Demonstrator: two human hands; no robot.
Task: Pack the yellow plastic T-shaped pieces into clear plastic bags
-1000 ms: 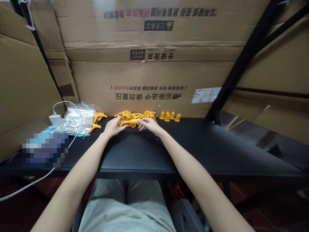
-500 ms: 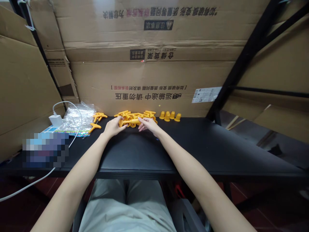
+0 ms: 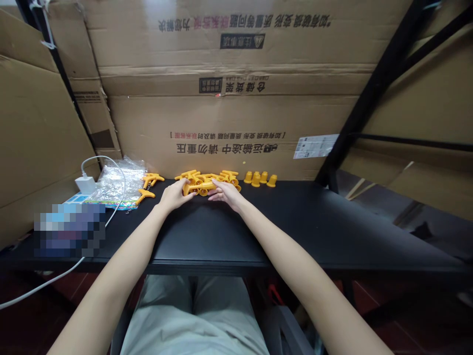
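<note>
A yellow plastic corkscrew (image 3: 201, 186) lies crosswise between my two hands, just in front of a pile. My left hand (image 3: 174, 195) is closed round its wider, bell-shaped end. At the other end, the fingers of my right hand (image 3: 226, 192) pinch it; they partly hide that end. Behind my hands is a pile of yellow corkscrew parts (image 3: 192, 175), with T-shaped handles and round, hollow bases. Several bell-shaped yellow bases (image 3: 256, 178) stand upright to the right of the pile. On the left lie several T-handles (image 3: 145, 195) with dark metal screws.
Clear plastic bags (image 3: 120, 180) lie at the table's left, beside a white charger (image 3: 85, 184) with a white cable running over the front edge. A blurred-out object (image 3: 70, 229) sits at front left. Cardboard (image 3: 229, 113) walls the back of the black table (image 3: 210, 236).
My right hand's fingers have shifted and turned slightly at the corkscrew's end. The left hand keeps its grip in the same place.
</note>
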